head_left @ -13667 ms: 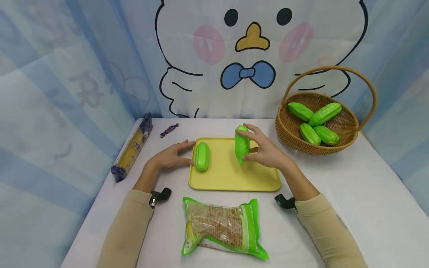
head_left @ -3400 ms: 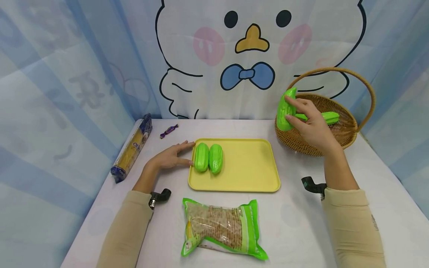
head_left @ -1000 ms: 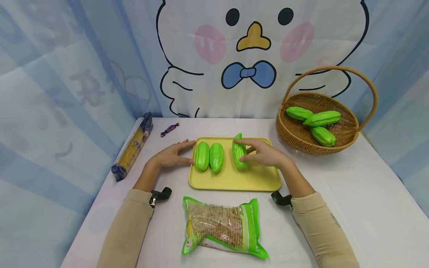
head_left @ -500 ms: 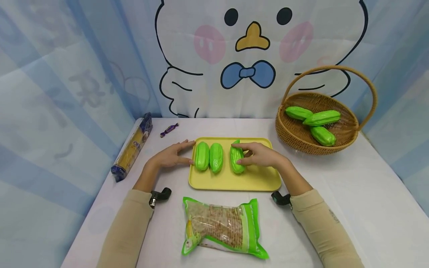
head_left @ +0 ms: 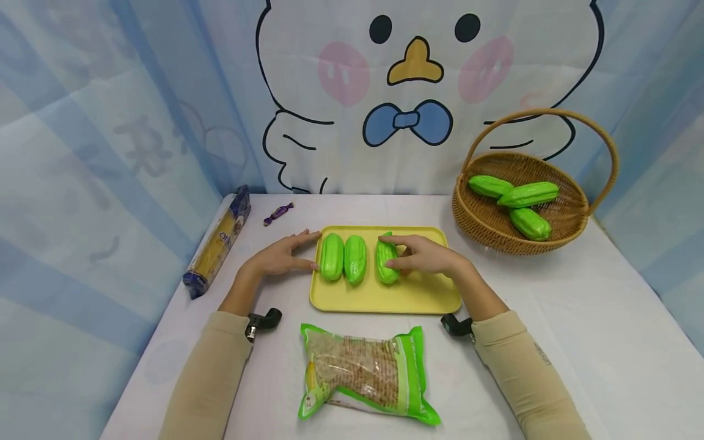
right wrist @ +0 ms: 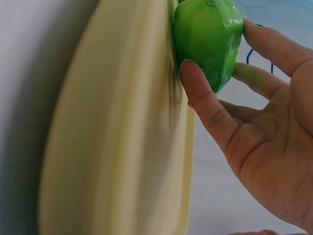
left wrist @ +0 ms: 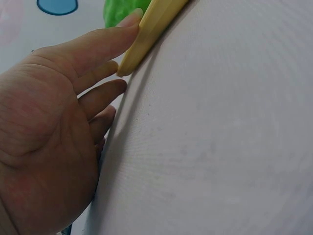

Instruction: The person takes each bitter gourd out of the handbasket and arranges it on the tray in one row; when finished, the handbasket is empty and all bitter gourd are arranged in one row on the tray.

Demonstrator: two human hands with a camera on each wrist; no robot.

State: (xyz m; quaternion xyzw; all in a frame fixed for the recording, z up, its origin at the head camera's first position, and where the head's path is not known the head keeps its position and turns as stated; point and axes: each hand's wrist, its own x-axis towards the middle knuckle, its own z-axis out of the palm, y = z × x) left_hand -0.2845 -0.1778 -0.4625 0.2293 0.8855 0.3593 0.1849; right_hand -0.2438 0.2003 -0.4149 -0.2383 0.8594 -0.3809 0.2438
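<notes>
Right hand (head_left: 428,254): pinches glossy green elongated gourd (head_left: 384,252) | Left hand (head_left: 277,256): relaxed, touching yellow rectangular plastic tray (head_left: 379,299) | Step: apparently placement | Next: likely release

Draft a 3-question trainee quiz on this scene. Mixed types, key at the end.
1. Multiple choice: what does the right hand hold?
A) a purple-wrapped candy
B) a green vegetable
C) the grain-filled bag

2. True or false: the left hand is gripping one of the green vegetables in the basket.

3. Count: how many green vegetables lie in the wicker basket?

Key:
1: B.
2: False; it is at the yellow tray, with its thumb against the edge.
3: Three.
</notes>
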